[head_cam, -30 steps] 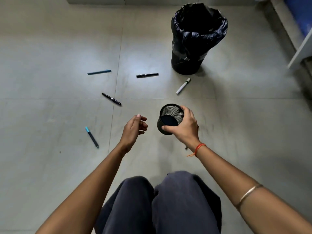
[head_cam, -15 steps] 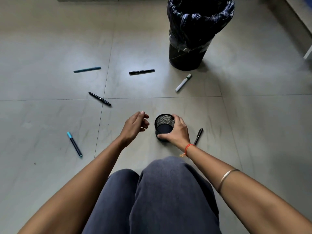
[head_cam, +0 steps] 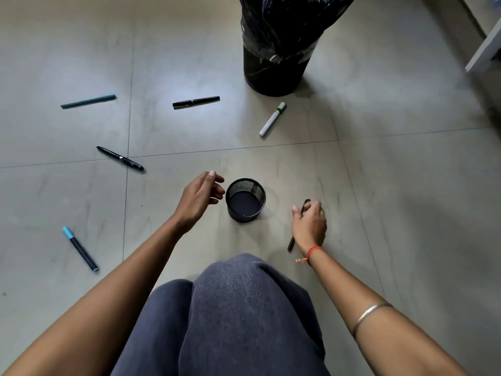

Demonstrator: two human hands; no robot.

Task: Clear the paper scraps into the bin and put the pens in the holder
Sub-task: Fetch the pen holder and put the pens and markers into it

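Standing upright on the tiled floor (head_cam: 379,185), the mesh holder (head_cam: 245,200) is empty. Left hand (head_cam: 199,200) hovers just beside its rim, fingers loosely curled, grasping nothing. Right hand (head_cam: 309,226) closes around a dark pen (head_cam: 291,244) lying right of the holder. Five more pens lie scattered; the bin (head_cam: 276,50) stands beyond.

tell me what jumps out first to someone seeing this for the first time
The black mesh pen holder stands empty on the grey floor between the two hands, the left hand curled beside it and the right hand closing on a dark pen. Five more pens lie scattered on the tiles beyond and to the left, and a bin lined with a black bag stands at the top.
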